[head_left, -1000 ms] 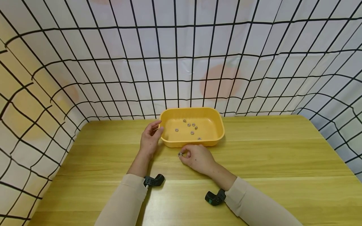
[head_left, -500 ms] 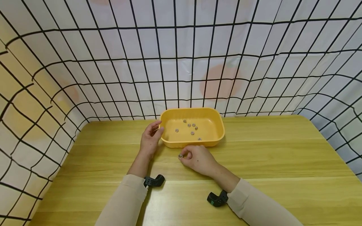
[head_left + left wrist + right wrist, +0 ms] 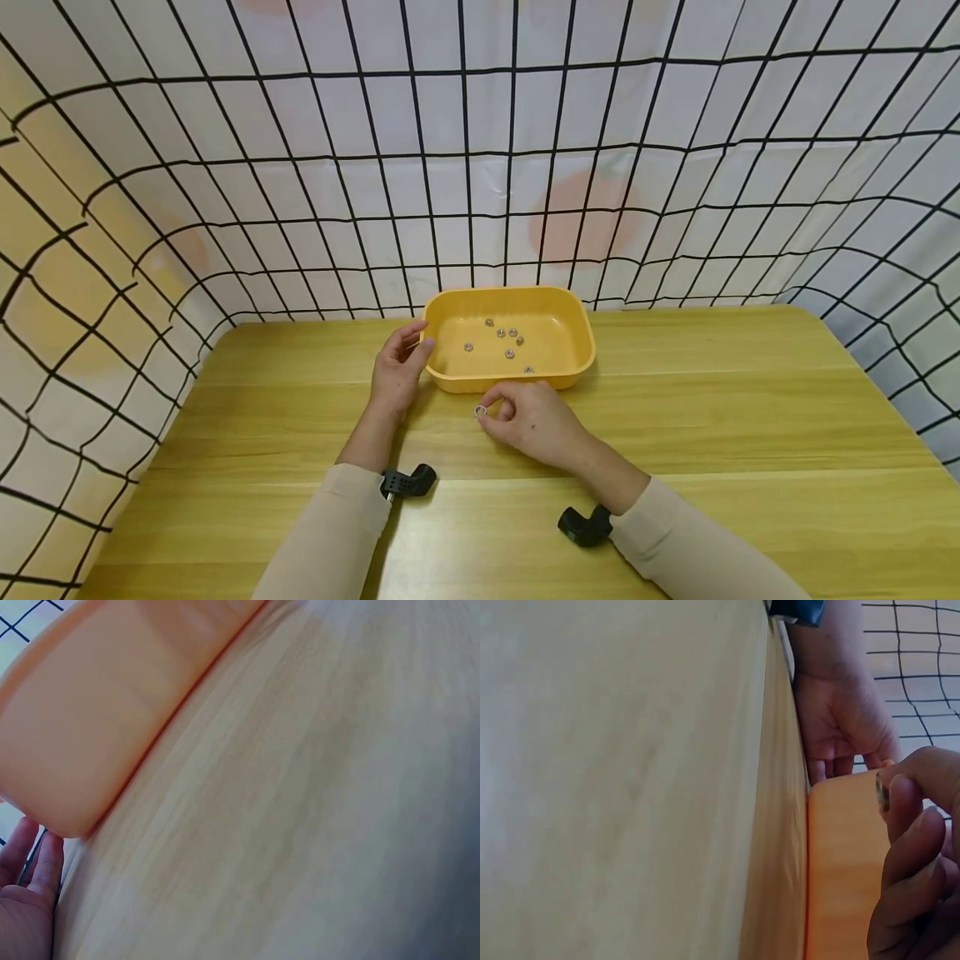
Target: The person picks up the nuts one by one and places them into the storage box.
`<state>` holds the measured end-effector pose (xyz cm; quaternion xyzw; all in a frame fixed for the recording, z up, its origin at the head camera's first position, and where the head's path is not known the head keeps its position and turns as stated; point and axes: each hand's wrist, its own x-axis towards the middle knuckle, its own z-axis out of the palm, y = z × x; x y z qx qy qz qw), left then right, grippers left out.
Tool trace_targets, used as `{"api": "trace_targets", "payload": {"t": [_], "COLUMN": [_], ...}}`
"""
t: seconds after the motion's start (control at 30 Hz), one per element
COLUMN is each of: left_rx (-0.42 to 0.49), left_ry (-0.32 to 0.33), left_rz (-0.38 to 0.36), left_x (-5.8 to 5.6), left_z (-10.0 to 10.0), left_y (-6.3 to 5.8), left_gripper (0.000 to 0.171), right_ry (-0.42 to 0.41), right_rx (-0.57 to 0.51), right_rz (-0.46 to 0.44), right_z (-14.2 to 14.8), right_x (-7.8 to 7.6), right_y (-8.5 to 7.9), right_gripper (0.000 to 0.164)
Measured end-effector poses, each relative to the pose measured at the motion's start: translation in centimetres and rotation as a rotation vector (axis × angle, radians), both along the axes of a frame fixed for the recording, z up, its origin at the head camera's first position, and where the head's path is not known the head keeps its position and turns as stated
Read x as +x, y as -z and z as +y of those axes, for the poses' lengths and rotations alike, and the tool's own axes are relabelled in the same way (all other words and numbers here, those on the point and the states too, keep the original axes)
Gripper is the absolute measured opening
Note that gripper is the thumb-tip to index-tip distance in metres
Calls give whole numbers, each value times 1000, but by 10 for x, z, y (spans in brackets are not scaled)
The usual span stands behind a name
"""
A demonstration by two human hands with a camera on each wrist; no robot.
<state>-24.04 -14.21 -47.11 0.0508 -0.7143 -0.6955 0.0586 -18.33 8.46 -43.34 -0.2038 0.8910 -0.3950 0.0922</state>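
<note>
A yellow plastic bin (image 3: pixel 577 367) stands at the far side of the table, with several small metal nuts (image 3: pixel 510 353) scattered on its floor. My left hand (image 3: pixel 396 371) rests against the bin's left end, its fingertips and thumb touching the wall by the rim. My right hand (image 3: pixel 536 421) pinches one metal nut (image 3: pixel 480 411) between thumb and index finger, just in front of the bin's near wall. In the right wrist view the pinched nut (image 3: pixel 883 791) shows edge-on at the fingertips, before the orange-looking bin wall (image 3: pixel 844 862).
The wooden table (image 3: pixel 750 417) spreads to both sides and in front of the bin. A black wire grid (image 3: pixel 465 154) rises close behind the bin and along both sides, with a pale cloth behind it. Black cameras (image 3: pixel 585 527) sit on both wrists.
The right wrist and forearm have shifted slightly right, and the pinched nut has turned so its ring faces upward more. My left hand and the bin stay put.
</note>
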Motion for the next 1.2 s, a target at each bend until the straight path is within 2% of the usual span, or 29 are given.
{"api": "trace_targets", "payload": {"t": [0.33, 0.63, 0.97, 1.2], "left_rx": [-2, -15, -6, -2], "left_ry": [2, -1, 6, 6], "left_rz": [-1, -13, -4, 2], "left_x": [-1, 0, 0, 0], "left_z": [-1, 0, 0, -1], "left_y": [2, 1, 1, 2], "left_gripper": [38, 37, 38, 38], "right_ry": [-10, 50, 77, 123], "right_rx": [-27, -45, -83, -56], "right_rz": [28, -2, 49, 60], "right_z": [6, 16, 32, 42], "right_x": [3, 4, -6, -14], "right_y": [-7, -15, -27, -33], "right_gripper": [7, 10, 9, 11]}}
